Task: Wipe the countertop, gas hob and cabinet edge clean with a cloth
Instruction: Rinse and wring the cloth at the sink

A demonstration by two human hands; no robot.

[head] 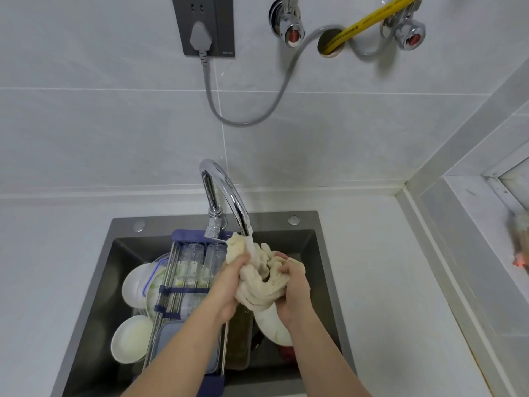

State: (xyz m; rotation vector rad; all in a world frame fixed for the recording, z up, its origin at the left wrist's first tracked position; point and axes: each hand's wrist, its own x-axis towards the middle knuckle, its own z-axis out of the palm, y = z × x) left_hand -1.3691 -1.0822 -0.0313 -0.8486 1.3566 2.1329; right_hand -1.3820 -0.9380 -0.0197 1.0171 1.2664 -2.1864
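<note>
Your left hand (229,285) and right hand (293,293) are both gripping the bunched, wrinkled beige cloth (259,279) under the curved chrome tap (226,193).

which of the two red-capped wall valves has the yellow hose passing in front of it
The right-hand valve: the yellow hose crosses just above and in front of it. The left valve stands clear of the hose.

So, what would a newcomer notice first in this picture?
Both hands, left and right, grip a beige cloth under the running tap, above the dark sink. Dishes and a rack fill the sink's left side.
</note>
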